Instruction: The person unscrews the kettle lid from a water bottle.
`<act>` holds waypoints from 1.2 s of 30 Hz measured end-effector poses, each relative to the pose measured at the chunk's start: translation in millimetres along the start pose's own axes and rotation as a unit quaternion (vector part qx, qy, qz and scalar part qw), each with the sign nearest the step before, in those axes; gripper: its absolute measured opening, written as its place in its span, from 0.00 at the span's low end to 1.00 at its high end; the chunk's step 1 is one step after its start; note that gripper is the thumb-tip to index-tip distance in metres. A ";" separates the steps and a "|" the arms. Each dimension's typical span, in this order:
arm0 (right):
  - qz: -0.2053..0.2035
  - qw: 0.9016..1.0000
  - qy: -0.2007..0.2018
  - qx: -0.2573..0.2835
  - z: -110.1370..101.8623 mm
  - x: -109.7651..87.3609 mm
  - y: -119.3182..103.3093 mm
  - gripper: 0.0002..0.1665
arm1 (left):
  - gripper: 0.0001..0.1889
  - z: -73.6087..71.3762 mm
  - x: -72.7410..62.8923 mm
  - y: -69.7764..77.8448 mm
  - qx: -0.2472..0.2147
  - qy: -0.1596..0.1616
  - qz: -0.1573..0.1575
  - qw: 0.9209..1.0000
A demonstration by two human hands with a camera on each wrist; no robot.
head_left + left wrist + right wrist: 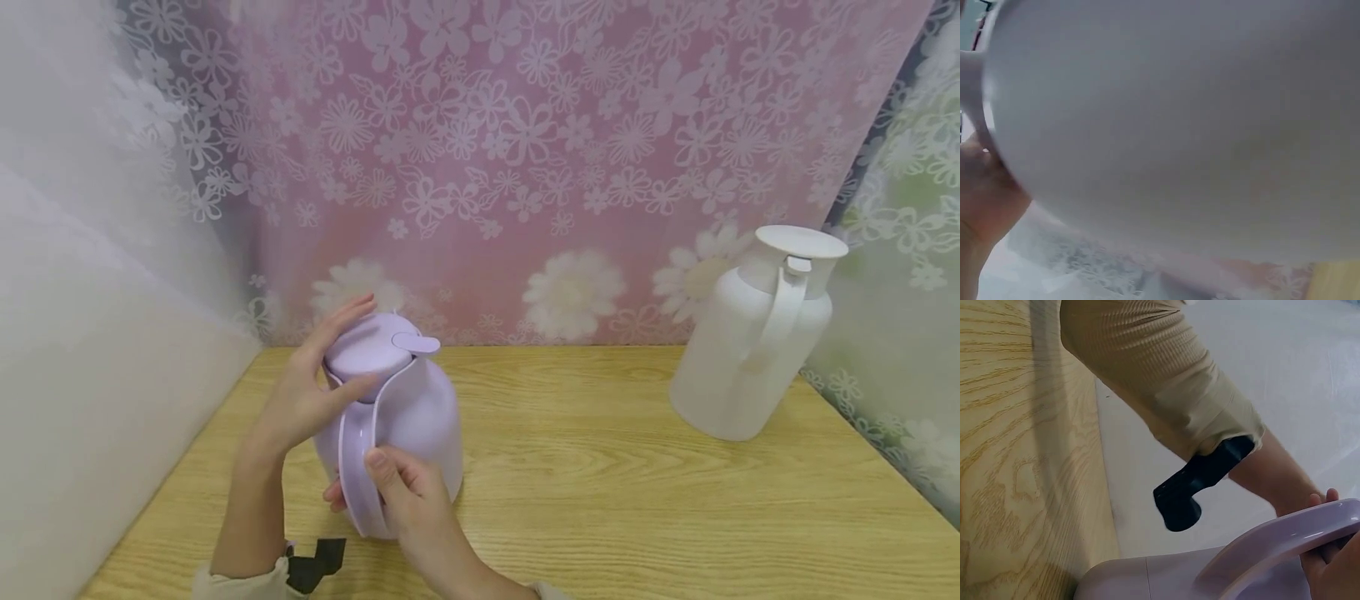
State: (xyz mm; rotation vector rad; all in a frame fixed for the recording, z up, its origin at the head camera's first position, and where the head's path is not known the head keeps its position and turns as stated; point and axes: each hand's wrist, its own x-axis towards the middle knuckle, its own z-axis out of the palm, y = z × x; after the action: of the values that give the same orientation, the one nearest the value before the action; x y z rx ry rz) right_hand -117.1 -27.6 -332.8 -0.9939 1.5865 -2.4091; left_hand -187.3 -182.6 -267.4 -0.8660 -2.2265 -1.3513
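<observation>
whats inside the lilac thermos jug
The lilac lid, gripped by the left hand, sits on the lilac thermos jug and covers its opening, so any contents cannot be seen.

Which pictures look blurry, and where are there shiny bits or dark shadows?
Left wrist view: the lilac jug looms soft and greyish, the flowery cloth below it blurry; right wrist view: a bright glint on the jug's handle and a dark shadow band along the table; head view: mostly clear, softly lit.

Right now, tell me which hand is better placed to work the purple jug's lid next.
Probably the left hand: it spans the lid from above, while the right hand is occupied lower down, gripping the handle of the purple jug.
</observation>
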 end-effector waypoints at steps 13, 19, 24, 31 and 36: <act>0.018 1.000 0.007 -0.008 2.1 -1.5 -1.7 0.24 | 0.20 1.4 0.7 -21.6 -0.042 0.017 0.104 0.994; 0.008 1.000 0.005 -0.007 1.6 -1.3 -1.6 0.24 | 0.22 -1.1 -1.0 -10.3 -0.012 0.008 0.071 0.997; 0.000 1.000 0.000 -0.008 0.8 -0.4 -0.3 0.24 | 0.22 -1.2 -1.6 -1.1 0.017 0.017 0.023 0.999; -0.003 1.000 0.000 -0.010 0.4 -0.3 -0.3 0.23 | 0.22 0.5 0.7 12.1 0.108 0.030 -0.039 0.993; 0.003 1.000 0.003 -0.010 0.6 -0.3 -1.4 0.24 | 0.24 1.4 5.6 21.9 0.170 0.035 -0.052 0.983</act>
State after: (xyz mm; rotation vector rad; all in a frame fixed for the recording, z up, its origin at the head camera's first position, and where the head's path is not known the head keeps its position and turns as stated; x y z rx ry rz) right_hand -116.2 -27.3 -331.6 -0.9856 1.6166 -2.3996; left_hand -176.5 -172.2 -250.4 -0.5768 -2.3793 -0.9813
